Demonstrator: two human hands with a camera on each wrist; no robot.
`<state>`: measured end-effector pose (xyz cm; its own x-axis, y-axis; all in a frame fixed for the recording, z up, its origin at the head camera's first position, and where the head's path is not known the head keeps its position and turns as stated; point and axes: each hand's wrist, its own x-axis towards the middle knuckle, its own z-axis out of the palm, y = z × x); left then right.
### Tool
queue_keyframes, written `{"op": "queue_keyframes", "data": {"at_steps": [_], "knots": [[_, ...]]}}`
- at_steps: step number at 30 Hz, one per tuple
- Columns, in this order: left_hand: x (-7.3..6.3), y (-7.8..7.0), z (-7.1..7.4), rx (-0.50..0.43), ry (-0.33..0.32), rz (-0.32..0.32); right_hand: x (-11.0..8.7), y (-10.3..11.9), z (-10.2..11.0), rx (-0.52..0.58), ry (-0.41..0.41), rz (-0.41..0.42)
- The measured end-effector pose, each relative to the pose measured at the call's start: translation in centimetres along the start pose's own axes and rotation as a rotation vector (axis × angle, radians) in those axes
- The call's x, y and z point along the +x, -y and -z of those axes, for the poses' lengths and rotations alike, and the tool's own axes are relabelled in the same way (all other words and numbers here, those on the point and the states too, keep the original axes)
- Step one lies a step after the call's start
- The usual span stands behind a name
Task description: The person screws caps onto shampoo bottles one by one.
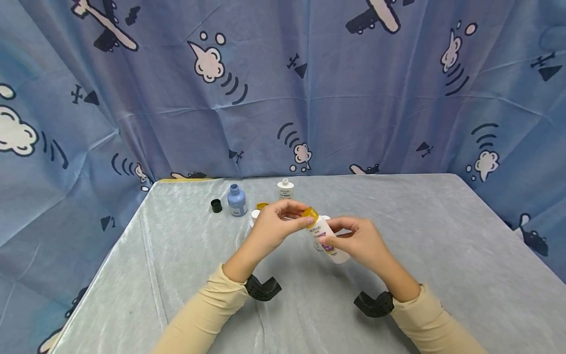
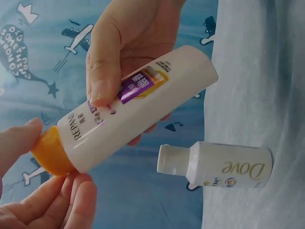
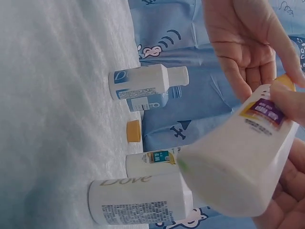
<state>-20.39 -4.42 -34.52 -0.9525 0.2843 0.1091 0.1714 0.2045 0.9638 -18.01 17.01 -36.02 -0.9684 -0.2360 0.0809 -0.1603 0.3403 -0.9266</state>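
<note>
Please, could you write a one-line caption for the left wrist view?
Right hand holds a white bottle; left hand grips its orange cap.

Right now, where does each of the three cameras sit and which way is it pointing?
Head: worn on the head, looking forward and down at the table; both hands and sleeved forearms show.
Left wrist: looks along the left hand, whose fingers touch the orange cap.
Right wrist: looks along the right hand under the shampoo bottle.
Shared: all three show the shampoo bottle; both wrist views show a Dove bottle.
</note>
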Motion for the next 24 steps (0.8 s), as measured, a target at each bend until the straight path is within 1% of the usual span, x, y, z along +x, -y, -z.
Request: {"op": "queue_keyframes", "data": {"at_steps": [2, 5, 9, 18, 24], "knots": [[0.03, 0.04, -0.07, 0.003, -0.007, 0.005, 0.0, -0.01, -0.08, 0.001, 0.002, 0.008], [0.06, 0.13, -0.03, -0.006, 0.006, 0.004, -0.06, 0.05, -0.12, 0.002, 0.003, 0.008], [0.03, 0.11, 0.12, -0.012, 0.033, -0.021, -0.11, 0.25, -0.12, -0.005, 0.007, -0.001], [-0.04, -0.02, 0.22, -0.011, 0.065, -0.068, -0.1, 0.26, 0.11, -0.005, 0.029, 0.014], [-0.19, -0.12, 0.43, -0.013, 0.1, -0.095, -0.14, 0.24, 0.33, -0.018, 0.041, 0.02]]}}
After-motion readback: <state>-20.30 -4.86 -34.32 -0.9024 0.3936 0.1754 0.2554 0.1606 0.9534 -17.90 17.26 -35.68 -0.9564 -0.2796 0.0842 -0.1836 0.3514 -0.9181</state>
